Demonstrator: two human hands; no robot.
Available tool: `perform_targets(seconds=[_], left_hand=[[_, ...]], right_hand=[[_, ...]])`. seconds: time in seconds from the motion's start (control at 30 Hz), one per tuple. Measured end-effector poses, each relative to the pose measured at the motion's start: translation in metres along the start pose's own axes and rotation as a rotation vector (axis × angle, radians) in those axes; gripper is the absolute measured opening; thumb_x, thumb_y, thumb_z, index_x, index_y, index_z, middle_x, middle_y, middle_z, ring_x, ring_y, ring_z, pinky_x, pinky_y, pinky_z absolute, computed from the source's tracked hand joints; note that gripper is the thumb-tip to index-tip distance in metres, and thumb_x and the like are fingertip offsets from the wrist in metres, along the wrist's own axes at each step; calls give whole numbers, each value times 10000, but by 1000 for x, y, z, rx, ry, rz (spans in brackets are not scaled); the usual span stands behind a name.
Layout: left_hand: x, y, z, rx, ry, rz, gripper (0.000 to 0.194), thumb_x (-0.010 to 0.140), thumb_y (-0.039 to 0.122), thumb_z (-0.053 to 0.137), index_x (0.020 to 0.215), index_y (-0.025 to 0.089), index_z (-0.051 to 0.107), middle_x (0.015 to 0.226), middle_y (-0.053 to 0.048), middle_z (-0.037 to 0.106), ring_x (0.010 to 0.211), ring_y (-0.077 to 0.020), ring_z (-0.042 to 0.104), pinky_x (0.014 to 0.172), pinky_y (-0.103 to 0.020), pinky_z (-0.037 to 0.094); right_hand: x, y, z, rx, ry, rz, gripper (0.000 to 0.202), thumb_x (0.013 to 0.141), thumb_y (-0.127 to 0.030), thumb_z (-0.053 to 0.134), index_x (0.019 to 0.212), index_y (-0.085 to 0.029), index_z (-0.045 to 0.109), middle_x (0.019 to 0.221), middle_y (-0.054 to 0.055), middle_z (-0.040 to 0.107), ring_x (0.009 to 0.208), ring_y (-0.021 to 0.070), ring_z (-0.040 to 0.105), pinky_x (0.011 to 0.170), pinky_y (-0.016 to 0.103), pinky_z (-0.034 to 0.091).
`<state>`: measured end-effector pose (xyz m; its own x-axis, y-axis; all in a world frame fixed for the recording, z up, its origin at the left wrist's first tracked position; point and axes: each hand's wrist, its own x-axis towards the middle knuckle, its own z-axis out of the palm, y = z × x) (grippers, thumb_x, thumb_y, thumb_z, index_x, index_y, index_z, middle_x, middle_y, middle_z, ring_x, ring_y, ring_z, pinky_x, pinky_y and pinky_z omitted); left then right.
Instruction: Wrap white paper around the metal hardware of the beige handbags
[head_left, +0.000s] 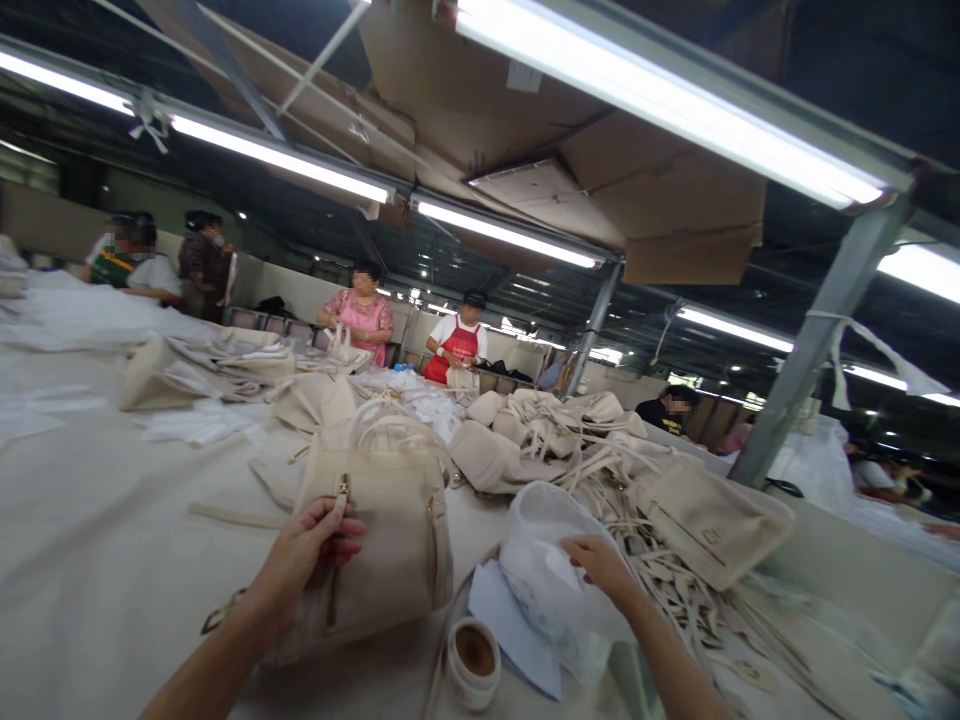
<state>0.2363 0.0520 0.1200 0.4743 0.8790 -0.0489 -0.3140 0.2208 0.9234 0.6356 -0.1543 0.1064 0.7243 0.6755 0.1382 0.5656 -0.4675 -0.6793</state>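
A cream bag [390, 530] with two gold zippers and looped straps stands on the pale table in front of me. My left hand [326, 535] pinches the zipper pull at the bag's left zipper. My right hand [596, 565] is at a clear plastic bag [551, 570], its fingers curled at the film's right side; what they hold, if anything, is too small to tell. Below the plastic lies a light blue sheet [510, 620]. A round white tub [474, 660] with brown contents sits at the cream bag's lower right.
More cream bags [525, 440] are piled behind, with another bag [712, 520] and many loose straps [675, 590] at the right. White sheets [202, 422] lie at the left. Several people are farther back, one in a red apron [461, 345]. A metal post [817, 340] rises at the right.
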Motion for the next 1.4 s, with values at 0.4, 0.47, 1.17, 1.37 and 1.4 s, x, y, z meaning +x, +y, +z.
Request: perform_targets(seconds=[0.4,0.47,1.17,1.37,1.4], left_hand=[[-6,2,0,-6,12,-62,339,562,378,780,765,148,634,710,-32,692,550,-103,578,500,-202,403],[-5,2,-2,4,34,-61,343,557,401,777,725,155,607,677,-24,677,521,-100,563,486,-206,390],[8,-25,-2,63,268,158,162,621,203,698,510,165,586,489,12,533,466,-117,470,467,-236,363],[6,-26,-3,57,325,201,175,580,211,733,480,160,599,479,5,544,487,-118,469,495,-239,343],[5,-26,-3,51,324,200,171,573,208,734,478,161,600,478,4,546,483,-117,466,496,-240,339]], right_hand=[[-71,-135,65,841,-367,125,440,568,-581,766,745,-201,633,768,57,708,689,180,645,571,261,447],[-89,-165,98,867,-495,84,418,586,-561,780,736,-189,664,741,38,693,671,161,623,548,244,433],[-112,-251,199,690,-538,-134,206,547,-356,765,599,-185,664,514,1,588,535,148,486,482,247,338],[-106,-244,186,584,-639,-81,258,622,-463,708,666,-209,695,688,44,701,670,201,635,588,284,486],[-103,-243,185,558,-614,-84,294,619,-497,703,646,-205,689,671,46,692,655,202,631,575,289,488]])
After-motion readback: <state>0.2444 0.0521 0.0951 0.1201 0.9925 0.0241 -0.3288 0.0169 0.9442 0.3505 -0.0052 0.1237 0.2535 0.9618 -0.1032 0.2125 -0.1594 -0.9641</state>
